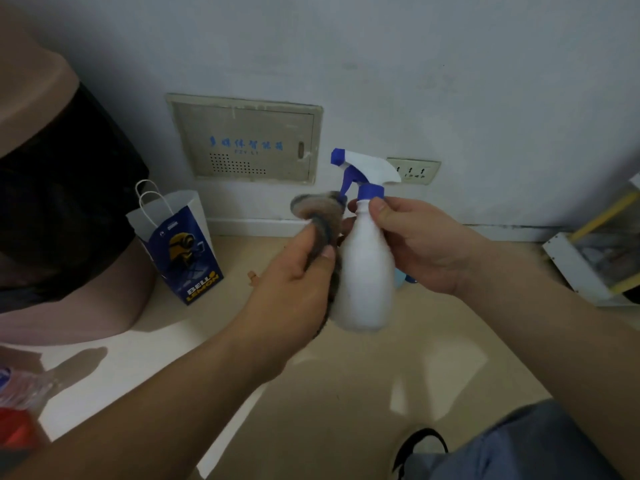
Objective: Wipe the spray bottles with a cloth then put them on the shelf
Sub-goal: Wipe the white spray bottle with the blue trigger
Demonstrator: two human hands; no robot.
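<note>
The right hand (pixel 415 244) is closed round the white spray bottle's (pixel 367 271) neck; a grey cloth (pixel 320 216) is gripped against it by the left hand (pixel 294 282).

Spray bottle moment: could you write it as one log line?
step: wiping | right hand: grips spray bottle at neck | left hand: holds grey cloth against its side | placed: no

Items I can see from my station:

- Wall (pixel 450 64): pale grey-white, scuffed.
- Beige access panel (pixel 246 140): recessed in the wall, with blue lettering, vent holes and a small latch.
- Socket plate (pixel 414 170): right of the panel, set lower.
- White skirting (pixel 256 226): runs along the wall's foot.
- Floor (pixel 346 393): glossy beige, with bright light patches at left.
- Pink bin (pixel 69 202): black liner, far left.
- Paper bag (pixel 176 244): white and blue, beside the bin.
</note>
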